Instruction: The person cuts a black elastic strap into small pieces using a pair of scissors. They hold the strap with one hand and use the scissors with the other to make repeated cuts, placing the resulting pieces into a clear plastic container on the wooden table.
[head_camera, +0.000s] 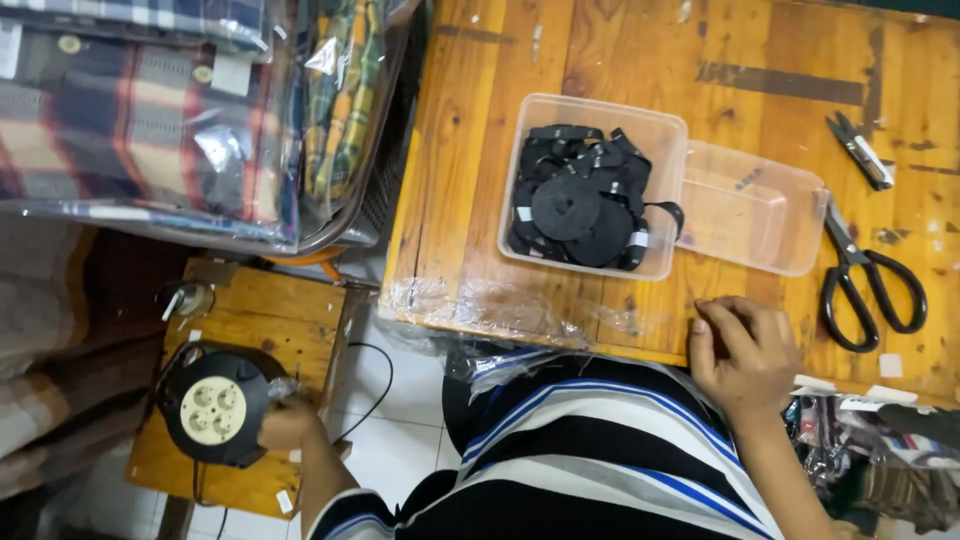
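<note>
My left hand (287, 422) reaches down to a black round cable reel (215, 405) with a cream socket face, gripping its right edge. The reel sits on a low wooden stool (290, 320). My right hand (738, 352) rests flat on the near edge of the wooden table (470, 150), fingers together, holding nothing. Just beyond it stands a clear plastic tub (592, 185) filled with black tape rolls. An empty clear lid or tub (752, 210) lies to its right.
Black scissors (868, 285) and small thread snips (860, 150) lie on the table's right side. Plastic-wrapped plaid fabric (150, 120) is stacked at the upper left. Crumpled clear plastic (480, 305) hangs at the table's near edge. Bagged items (880, 440) sit at the lower right.
</note>
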